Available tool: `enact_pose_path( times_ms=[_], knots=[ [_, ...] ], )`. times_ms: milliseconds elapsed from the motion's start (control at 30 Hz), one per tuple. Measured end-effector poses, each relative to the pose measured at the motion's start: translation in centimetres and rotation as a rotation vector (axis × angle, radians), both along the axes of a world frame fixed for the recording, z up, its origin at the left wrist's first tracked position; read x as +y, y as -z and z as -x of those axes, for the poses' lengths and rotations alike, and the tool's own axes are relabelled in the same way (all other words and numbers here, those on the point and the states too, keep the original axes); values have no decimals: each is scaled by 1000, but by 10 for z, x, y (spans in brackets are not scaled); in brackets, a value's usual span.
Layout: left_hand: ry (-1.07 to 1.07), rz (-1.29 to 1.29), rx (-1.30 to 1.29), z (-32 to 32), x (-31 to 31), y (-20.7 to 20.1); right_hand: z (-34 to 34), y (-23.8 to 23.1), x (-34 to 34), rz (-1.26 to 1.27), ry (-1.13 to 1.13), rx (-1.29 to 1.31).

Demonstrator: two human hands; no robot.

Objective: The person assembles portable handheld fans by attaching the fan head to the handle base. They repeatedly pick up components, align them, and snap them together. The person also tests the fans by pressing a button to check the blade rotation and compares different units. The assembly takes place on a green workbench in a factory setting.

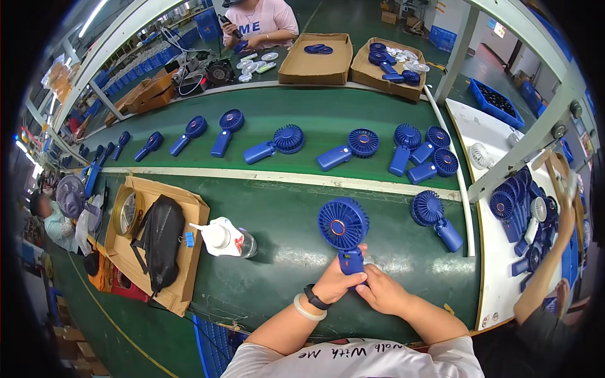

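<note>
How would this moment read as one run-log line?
left hand: holds blue fan; right hand: at fan's lower end; on green bench: bottle left, second fan right

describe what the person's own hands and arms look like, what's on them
Both arms wear short white sleeves, part of a white shirt with dark lettering. The left hand is gloveless, with a black wristband and, above it on the forearm, a pale, rounded bangle. The right hand is gloveless too, its wrist unadorned.

Just behind the bare left hand (334,281) sits a black wristband (315,298), then a whitish round bangle (305,310); farther back from that hand, a white short-sleeved shirt (403,360) bears dark script lettering
</note>
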State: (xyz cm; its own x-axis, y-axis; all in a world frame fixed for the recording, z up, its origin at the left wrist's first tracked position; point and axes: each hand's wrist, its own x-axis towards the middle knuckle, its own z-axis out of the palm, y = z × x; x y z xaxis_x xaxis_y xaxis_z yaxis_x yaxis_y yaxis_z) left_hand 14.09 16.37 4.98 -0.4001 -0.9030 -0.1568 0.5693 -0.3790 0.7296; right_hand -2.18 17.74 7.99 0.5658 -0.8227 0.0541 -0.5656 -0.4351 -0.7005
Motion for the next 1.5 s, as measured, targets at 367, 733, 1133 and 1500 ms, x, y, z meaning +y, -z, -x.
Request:
enact_pose_path(
  times_ms=[367, 733, 1133, 1500],
  knots=[
    [178, 1, 81, -3, -1, 2, 11, -24, -22, -139, -169, 189],
    [-97, -147, 120, -4, -5, 2, 24, -29, 2, 175, -286, 104],
    [-109, -140, 92, -5, -5, 4, 159, -17, -43, 152, 696, 202],
    [-106, -163, 87, -8, -7, 4, 75, 4, -67, -873, 133, -1431]
  ],
)
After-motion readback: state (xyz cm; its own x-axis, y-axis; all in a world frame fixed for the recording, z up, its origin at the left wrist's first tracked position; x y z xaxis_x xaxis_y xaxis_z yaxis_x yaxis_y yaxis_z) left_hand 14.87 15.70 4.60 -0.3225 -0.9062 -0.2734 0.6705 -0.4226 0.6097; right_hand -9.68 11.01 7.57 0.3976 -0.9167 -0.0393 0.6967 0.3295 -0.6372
